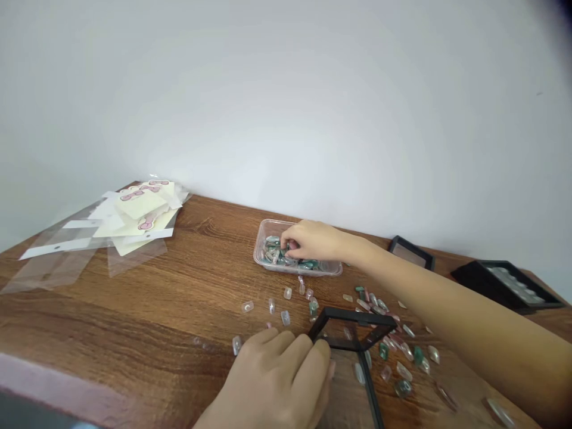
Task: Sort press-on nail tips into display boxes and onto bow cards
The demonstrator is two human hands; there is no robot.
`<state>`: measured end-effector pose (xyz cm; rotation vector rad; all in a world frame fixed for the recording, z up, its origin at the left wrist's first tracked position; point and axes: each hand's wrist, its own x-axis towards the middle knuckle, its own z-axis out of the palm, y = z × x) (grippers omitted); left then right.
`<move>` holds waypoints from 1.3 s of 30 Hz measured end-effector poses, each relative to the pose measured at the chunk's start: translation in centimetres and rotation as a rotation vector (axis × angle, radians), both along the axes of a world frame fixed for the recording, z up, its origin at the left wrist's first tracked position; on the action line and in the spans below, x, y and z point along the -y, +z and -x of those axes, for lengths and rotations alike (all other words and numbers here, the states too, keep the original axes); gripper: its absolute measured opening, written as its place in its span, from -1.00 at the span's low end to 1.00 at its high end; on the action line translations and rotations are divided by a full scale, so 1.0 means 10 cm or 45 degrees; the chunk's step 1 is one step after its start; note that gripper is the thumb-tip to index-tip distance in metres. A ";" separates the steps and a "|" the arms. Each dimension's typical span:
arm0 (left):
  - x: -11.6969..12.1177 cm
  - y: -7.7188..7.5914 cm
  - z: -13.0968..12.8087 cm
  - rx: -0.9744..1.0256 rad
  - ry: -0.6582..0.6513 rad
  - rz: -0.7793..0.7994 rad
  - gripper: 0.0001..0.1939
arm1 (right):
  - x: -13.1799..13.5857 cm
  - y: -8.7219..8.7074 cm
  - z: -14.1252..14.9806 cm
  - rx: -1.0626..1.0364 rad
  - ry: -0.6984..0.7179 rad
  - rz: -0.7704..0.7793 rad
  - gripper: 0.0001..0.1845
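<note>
My right hand (pixel 313 241) reaches in from the right, its fingertips down among glossy green, pink and clear false nails in a clear plastic tray (pixel 298 265). Whether those fingers pinch a nail is hidden. My left hand (pixel 272 381) lies low at the centre, its fingers against the black frame of a clear-film display case (pixel 353 328), which stands tilted open. Loose false nails (pixel 379 351) are scattered around that case on the wooden table (pixel 134 310).
Clear plastic sleeves and cream cards printed with pink bows (pixel 138 208) lie at the back left. At the back right sit a small black-framed case (pixel 411 253) and a black tray holding pale items (pixel 507 285). A white wall rises behind the table.
</note>
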<state>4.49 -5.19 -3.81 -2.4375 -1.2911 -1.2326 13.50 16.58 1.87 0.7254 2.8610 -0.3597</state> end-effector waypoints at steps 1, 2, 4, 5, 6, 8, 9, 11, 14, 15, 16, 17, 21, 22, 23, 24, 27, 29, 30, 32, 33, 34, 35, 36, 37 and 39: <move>0.00 0.00 0.00 -0.005 0.005 0.000 -0.86 | 0.01 0.01 0.01 0.009 -0.003 -0.003 -0.82; 0.00 -0.01 0.00 -0.012 0.008 0.003 -0.86 | 0.02 0.01 0.02 0.016 -0.004 -0.003 -0.82; 0.00 -0.02 0.00 -0.028 0.010 0.011 -0.86 | 0.03 0.01 0.03 0.025 -0.003 0.005 -0.80; -0.01 -0.02 0.00 -0.035 0.008 0.016 -0.87 | 0.02 0.01 0.04 0.028 -0.002 0.013 -0.78; -0.01 -0.03 0.00 -0.042 0.008 0.017 -0.87 | 0.02 0.01 0.04 0.029 0.000 0.022 -0.77; -0.01 -0.04 0.00 -0.047 0.013 0.011 -0.87 | 0.01 0.01 0.05 0.025 0.008 0.039 -0.74; -0.01 -0.05 0.00 -0.051 0.015 0.004 -0.87 | 0.01 0.01 0.05 0.021 0.014 0.046 -0.75; -0.02 -0.06 0.00 -0.063 0.015 0.001 -0.86 | 0.00 0.00 0.06 0.009 0.030 0.057 -0.78; -0.02 -0.06 0.00 -0.069 0.013 0.015 -0.86 | -0.01 -0.02 0.07 -0.014 0.053 0.062 -0.84; -0.02 -0.06 0.00 -0.067 0.013 0.022 -0.86 | -0.01 -0.03 0.07 -0.021 0.058 0.062 -0.86; -0.02 -0.06 0.00 -0.067 0.013 0.024 -0.86 | -0.01 -0.03 0.06 -0.028 0.061 0.062 -0.88; -0.02 -0.06 -0.01 -0.069 0.013 0.024 -0.86 | -0.01 -0.03 0.06 -0.034 0.062 0.062 -0.88; -0.02 -0.06 -0.01 -0.073 0.016 0.016 -0.85 | -0.04 -0.03 0.03 -0.054 0.041 0.061 -0.88; -0.02 -0.07 -0.01 -0.073 0.018 0.023 -0.85 | -0.04 -0.03 0.01 -0.061 0.030 0.058 -0.87; -0.01 -0.07 -0.01 -0.073 0.020 0.021 -0.86 | -0.04 -0.02 0.00 -0.070 0.019 0.056 -0.85; -0.01 -0.07 -0.01 -0.073 0.023 0.017 -0.86 | -0.04 0.00 -0.01 -0.080 0.009 0.057 -0.83; -0.01 -0.08 -0.02 -0.069 0.037 0.009 -0.87 | -0.03 0.06 -0.04 -0.102 0.002 0.084 -0.78; -0.02 -0.09 -0.02 -0.070 0.052 -0.002 -0.83 | -0.02 0.10 -0.06 -0.099 0.012 0.137 -0.79; -0.03 -0.09 -0.02 -0.073 0.057 -0.019 -0.81 | -0.01 0.11 -0.07 -0.090 0.018 0.175 -0.79; -0.04 -0.10 -0.02 -0.093 0.064 -0.060 -0.79 | -0.02 0.12 -0.08 -0.066 0.034 0.245 -0.75; -0.04 -0.11 -0.02 -0.107 0.068 -0.071 -0.79 | -0.02 0.12 -0.08 -0.054 0.049 0.256 -0.72; -0.04 -0.11 -0.02 -0.119 0.071 -0.077 -0.78 | -0.03 0.11 -0.08 -0.043 0.067 0.243 -0.71; -0.04 -0.12 -0.02 -0.128 0.074 -0.077 -0.78 | -0.03 0.10 -0.08 -0.035 0.087 0.211 -0.71; -0.04 -0.13 -0.02 -0.128 0.078 -0.075 -0.78 | -0.03 0.08 -0.07 -0.029 0.104 0.175 -0.72; -0.04 -0.13 -0.02 -0.124 0.082 -0.074 -0.78 | -0.04 0.06 -0.06 -0.024 0.118 0.142 -0.75; -0.04 -0.14 -0.02 -0.115 0.087 -0.075 -0.78 | -0.03 0.03 -0.03 -0.020 0.135 0.094 -0.79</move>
